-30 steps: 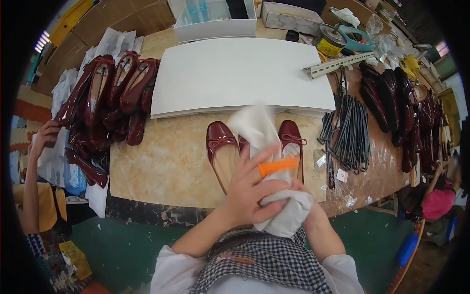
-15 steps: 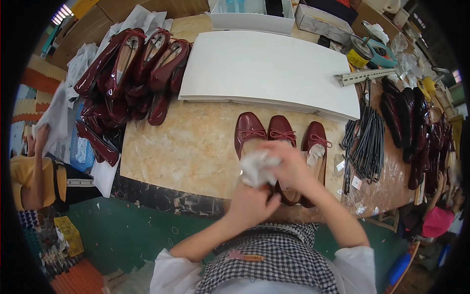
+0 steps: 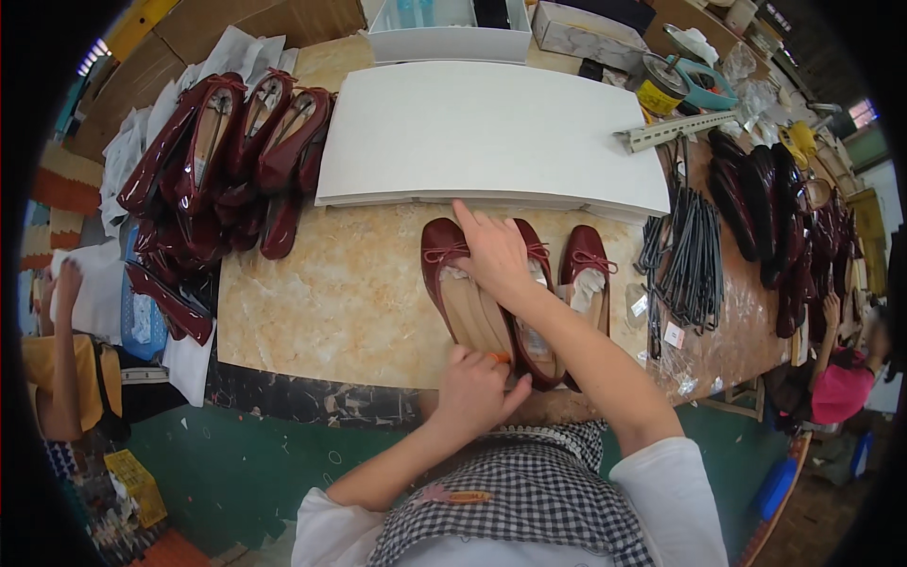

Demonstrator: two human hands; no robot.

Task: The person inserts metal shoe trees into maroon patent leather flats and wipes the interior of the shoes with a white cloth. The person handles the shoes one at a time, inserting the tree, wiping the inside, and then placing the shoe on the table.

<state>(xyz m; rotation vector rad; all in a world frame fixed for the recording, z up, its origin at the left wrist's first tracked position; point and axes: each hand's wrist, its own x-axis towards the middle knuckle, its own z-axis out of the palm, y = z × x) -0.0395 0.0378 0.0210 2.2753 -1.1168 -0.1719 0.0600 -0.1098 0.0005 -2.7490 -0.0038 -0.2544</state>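
Three burgundy patent flat shoes with small bows stand side by side, toes pointing away from me. My right hand (image 3: 498, 255) lies over the toe of the left shoe (image 3: 441, 236), index finger stretched forward, thumb at the shoe's opening. A bit of white tissue paper (image 3: 457, 272) shows beside that thumb. At the heel of the same shoe, my left hand (image 3: 475, 392) is curled around a small orange thing (image 3: 500, 357), mostly hidden. Partly covered by my right arm is the middle shoe (image 3: 537, 359). The right shoe (image 3: 586, 255) has crumpled tissue paper (image 3: 589, 285) in it.
A long white box (image 3: 491, 132) lies just beyond the shoes. More burgundy shoes (image 3: 203, 180) are piled at the left. On the right are a bundle of thin black rods (image 3: 690, 255), a metal strip (image 3: 675, 130), a can (image 3: 658, 90) and dark shoes (image 3: 761, 208). Other people work at both sides.
The crumpled white paper that was between my hands now shows only as a bit in the left shoe's toe. My right hand has moved forward to that toe. The whole view has shifted slightly.
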